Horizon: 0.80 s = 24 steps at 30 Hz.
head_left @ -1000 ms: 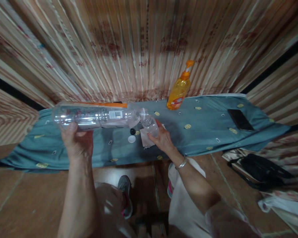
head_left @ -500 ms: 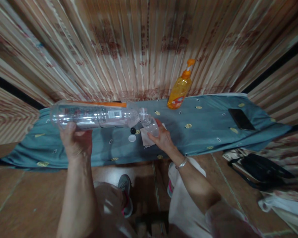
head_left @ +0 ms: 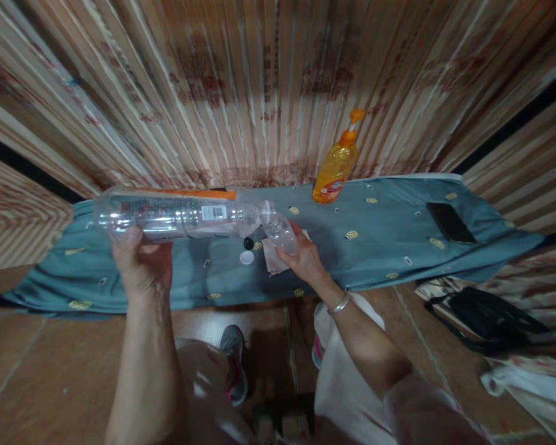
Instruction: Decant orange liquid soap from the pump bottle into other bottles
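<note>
My left hand [head_left: 141, 262] is closed around the base end of a large clear plastic bottle [head_left: 176, 216], which lies sideways in the air with its neck to the right. An orange strip and a barcode show on its label. My right hand [head_left: 301, 250] grips a small clear bottle [head_left: 280, 233], tilted, its mouth up against the large bottle's mouth. Whether liquid passes between them I cannot tell. Below the necks, a black cap [head_left: 249, 243] and a white disc [head_left: 246, 257] lie on the cloth. A pale folded cloth or tissue [head_left: 274, 261] lies partly under the small bottle.
An orange pump bottle [head_left: 336, 167] stands at the back of the table, covered with a teal patterned cloth [head_left: 375, 253]. A dark phone [head_left: 450, 222] lies at the right. Striped curtains [head_left: 241, 93] hang close behind. A black bag [head_left: 486, 318] sits low at the right.
Almost nothing differs. Both bottles stay mouth to mouth in my hands, with at most a very slight shift.
</note>
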### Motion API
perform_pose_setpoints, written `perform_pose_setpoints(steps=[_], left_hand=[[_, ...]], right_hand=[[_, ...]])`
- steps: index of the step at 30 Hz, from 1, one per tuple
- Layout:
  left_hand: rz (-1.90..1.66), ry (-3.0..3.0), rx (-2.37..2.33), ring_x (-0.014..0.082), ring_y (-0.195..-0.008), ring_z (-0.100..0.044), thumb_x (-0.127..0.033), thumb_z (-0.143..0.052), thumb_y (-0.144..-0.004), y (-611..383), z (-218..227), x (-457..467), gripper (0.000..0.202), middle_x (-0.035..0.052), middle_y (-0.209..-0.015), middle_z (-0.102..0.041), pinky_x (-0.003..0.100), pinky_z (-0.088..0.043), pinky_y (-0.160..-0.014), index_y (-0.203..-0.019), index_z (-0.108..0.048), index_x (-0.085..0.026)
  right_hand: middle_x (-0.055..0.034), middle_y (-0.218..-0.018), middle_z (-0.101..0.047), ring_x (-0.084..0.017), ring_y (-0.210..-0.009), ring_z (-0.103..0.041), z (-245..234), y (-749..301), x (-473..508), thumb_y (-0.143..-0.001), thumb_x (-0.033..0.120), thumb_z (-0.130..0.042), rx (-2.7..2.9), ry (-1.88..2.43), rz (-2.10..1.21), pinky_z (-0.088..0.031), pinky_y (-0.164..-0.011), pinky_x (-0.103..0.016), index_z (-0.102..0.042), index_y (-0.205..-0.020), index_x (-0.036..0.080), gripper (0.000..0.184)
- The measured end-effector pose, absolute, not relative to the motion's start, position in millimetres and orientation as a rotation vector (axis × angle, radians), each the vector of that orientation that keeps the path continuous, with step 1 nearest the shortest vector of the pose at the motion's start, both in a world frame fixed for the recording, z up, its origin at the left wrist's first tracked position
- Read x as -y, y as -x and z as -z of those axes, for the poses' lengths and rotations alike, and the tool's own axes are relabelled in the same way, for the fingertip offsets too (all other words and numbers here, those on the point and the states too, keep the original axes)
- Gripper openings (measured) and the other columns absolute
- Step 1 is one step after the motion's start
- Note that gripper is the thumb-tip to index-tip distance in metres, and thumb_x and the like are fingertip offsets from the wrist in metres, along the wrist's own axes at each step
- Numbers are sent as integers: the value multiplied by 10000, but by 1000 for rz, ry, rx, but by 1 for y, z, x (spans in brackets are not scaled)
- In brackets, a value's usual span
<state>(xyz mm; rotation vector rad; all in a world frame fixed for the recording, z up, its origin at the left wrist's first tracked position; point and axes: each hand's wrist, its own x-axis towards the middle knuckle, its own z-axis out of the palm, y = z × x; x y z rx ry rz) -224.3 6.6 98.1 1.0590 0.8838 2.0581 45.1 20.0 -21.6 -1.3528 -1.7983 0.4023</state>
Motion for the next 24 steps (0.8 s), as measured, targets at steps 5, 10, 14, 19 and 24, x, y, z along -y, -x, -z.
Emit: perform_pose_setpoints(steps=[5,10,14,19,24], left_hand=[[-2057,-1067,-897,236,-1151,-616,-395,-797,-561,224,-98,-6,452,-12,-1015,-726,372,-484,-967,-988,-679,-306],[-2042,-1093,-912,229,-1140,-621,-400,-786,-571,225,-98,-6,462,-13,-1023,-715,374,-476,-985,-1007,-666,-306],[-2052,-1102,-896,225,-1137,-625,-405,-795,-582,225,-98,-6,485,-18,-1032,-710,367,-485,-975,-1039,-659,-320],[-2058,-1085,-891,223,-1121,-624,-401,-813,-548,224,-99,-6,499,-17,-1029,-708,361,-477,-968,-1015,-661,-310],[-2043,-1126,-923,246,-1120,-621,-421,-778,-573,222,-100,-6,455,-8,-1007,-706,412,-472,-988,-999,-664,-310]], right_hand=[[-167,-1316,-682,-316,-1188,-669,22,-45,-20,-816,366,-685,1790,1357,-397,-558,-990,-461,-465,-1438,154,693],[-166,-1328,-675,-316,-1197,-665,25,-44,-21,-824,364,-668,1780,1347,-387,-553,-1000,-469,-467,-1429,168,668],[-167,-1324,-677,-316,-1188,-670,25,-44,-21,-824,365,-663,1780,1338,-384,-549,-1003,-481,-456,-1437,162,678],[-182,-1336,-667,-315,-1194,-667,24,-45,-21,-821,365,-667,1786,1336,-384,-550,-999,-471,-450,-1443,138,697],[-177,-1325,-673,-315,-1204,-661,24,-45,-21,-829,381,-663,1794,1339,-377,-547,-1005,-464,-467,-1431,140,677]])
